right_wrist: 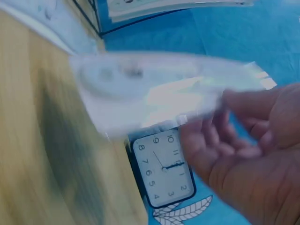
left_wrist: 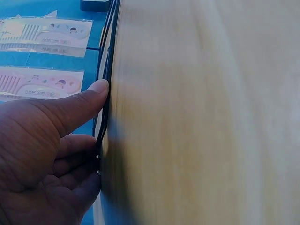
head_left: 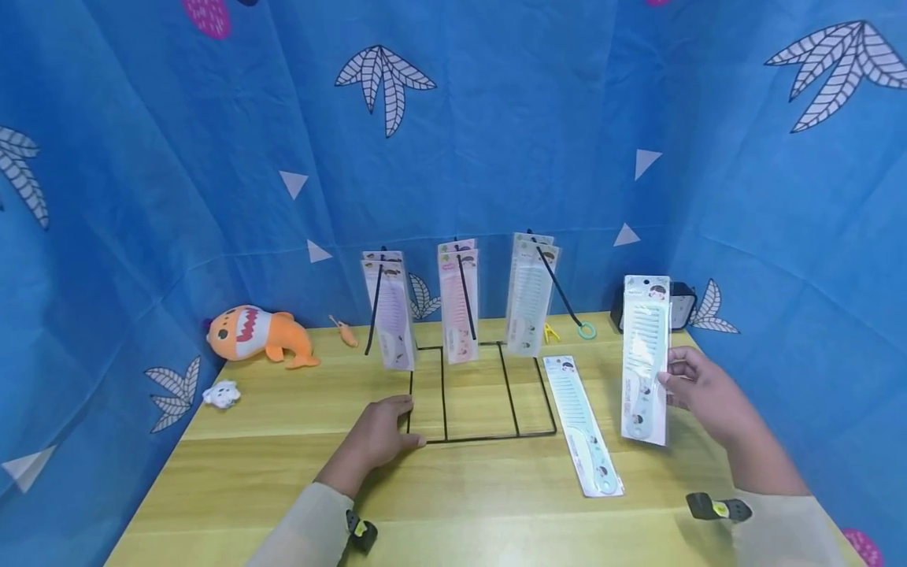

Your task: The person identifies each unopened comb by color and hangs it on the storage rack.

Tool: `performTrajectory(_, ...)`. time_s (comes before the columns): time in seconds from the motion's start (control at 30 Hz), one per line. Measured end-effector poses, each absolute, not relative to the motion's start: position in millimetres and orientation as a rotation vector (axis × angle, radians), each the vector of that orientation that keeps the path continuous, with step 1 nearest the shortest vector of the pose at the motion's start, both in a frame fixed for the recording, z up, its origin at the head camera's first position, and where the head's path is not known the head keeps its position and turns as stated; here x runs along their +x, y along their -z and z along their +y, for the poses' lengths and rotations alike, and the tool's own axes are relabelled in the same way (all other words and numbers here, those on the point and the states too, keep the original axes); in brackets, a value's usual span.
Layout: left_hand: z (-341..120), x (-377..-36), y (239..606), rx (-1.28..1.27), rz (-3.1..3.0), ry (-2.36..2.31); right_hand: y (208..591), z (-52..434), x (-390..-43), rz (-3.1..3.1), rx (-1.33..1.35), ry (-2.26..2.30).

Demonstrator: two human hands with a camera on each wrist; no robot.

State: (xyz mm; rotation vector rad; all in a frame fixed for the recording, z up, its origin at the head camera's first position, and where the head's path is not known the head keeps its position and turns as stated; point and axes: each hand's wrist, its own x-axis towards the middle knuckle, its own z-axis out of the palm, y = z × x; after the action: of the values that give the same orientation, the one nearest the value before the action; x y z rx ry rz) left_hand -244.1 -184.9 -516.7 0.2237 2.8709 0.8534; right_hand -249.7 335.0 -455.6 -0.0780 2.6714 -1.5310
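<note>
Packaged comb [head_left: 646, 358], print blurred, in right hand [head_left: 701, 394]

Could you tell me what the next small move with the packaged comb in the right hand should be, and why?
Probably lift the packaged comb toward a hook of the black wire rack. The right hand holds it upright above the table, the left hand steadies the rack's base, and other combs already hang there.

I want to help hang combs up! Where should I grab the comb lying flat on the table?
Grab the packaged comb from above by its long side edges, near the middle. It lies flat on the table, long and thin, with open table on both sides for your fingers.
</note>
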Motion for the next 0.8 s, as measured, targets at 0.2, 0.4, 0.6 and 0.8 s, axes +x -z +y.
performTrajectory(0.2,-184.8,-244.7,515.7,0.225,2.871,-0.846,455.6,327.4,-244.9,2.499,-0.4,1.849)
performTrajectory(0.4,-185.2,-245.1,516.7,0.238,2.874,-0.854,448.9,308.4,-235.1,2.463,-0.665,1.891)
performTrajectory(0.6,-185.4,-245.4,517.0,0.249,2.879,-0.846,436.0,288.0,-225.1,2.494,-0.785,1.819)
performTrajectory(0.8,-184.8,-245.7,516.6,0.249,2.882,-0.841,432.4,268.8,-221.7,2.571,-0.756,1.705)
